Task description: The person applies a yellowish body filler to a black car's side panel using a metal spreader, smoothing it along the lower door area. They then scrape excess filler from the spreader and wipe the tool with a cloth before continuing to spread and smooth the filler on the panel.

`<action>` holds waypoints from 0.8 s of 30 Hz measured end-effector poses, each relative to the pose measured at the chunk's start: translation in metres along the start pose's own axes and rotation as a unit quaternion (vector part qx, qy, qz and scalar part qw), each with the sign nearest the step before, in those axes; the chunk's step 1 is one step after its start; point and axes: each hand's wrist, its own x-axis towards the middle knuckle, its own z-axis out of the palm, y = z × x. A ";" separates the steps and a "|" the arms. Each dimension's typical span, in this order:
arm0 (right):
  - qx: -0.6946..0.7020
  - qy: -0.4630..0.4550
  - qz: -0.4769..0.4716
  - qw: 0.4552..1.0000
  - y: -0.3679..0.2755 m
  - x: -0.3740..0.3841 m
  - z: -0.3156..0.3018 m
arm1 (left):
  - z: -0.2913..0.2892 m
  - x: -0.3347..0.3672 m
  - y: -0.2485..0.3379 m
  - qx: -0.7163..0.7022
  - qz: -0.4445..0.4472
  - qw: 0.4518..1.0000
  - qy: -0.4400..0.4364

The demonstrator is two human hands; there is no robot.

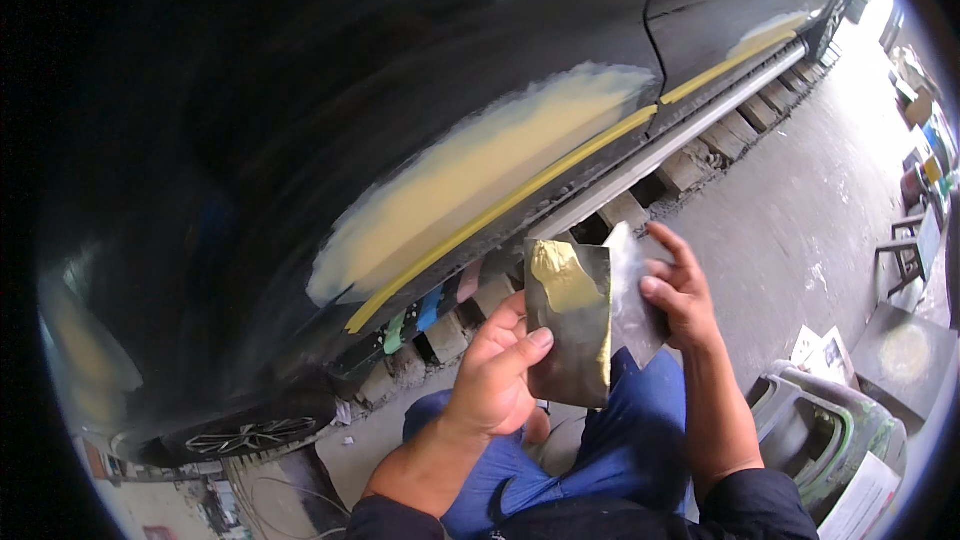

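Note:
My left hand (490,375) grips a dark metal putty spreader (568,355) in front of my lap, thumb on its face. Yellow body filler (566,275) sits in a lump near its upper edge, and more runs along its right edge. Just to the right, my right hand (685,295) pinches a second thin metal spreader (632,290), lighter grey and tilted. The left spreader partly hides it, so I cannot tell whether the two touch. Beyond my hands is a dark car side (300,120) bearing a long pale-yellow filler patch (480,165) with a strip of yellow tape (520,205) below it.
The car's sill (700,135) runs above a row of blocks (685,170). A wheel (250,435) is at lower left. To my right are a grey-green curved panel (860,410), a dark board (905,360) and a small stool (905,250) on the concrete floor (775,230).

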 end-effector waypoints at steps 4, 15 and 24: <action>-0.081 0.004 -0.167 0.983 -0.008 -0.034 0.022 | -0.002 0.000 -0.015 0.015 0.105 0.993 0.052; -0.434 -0.148 -0.151 0.876 0.020 -0.057 0.016 | 0.010 -0.001 -0.018 0.086 0.226 0.970 0.024; -0.212 0.020 0.015 0.977 0.014 -0.053 -0.017 | 0.008 0.018 -0.012 0.061 0.101 0.993 0.001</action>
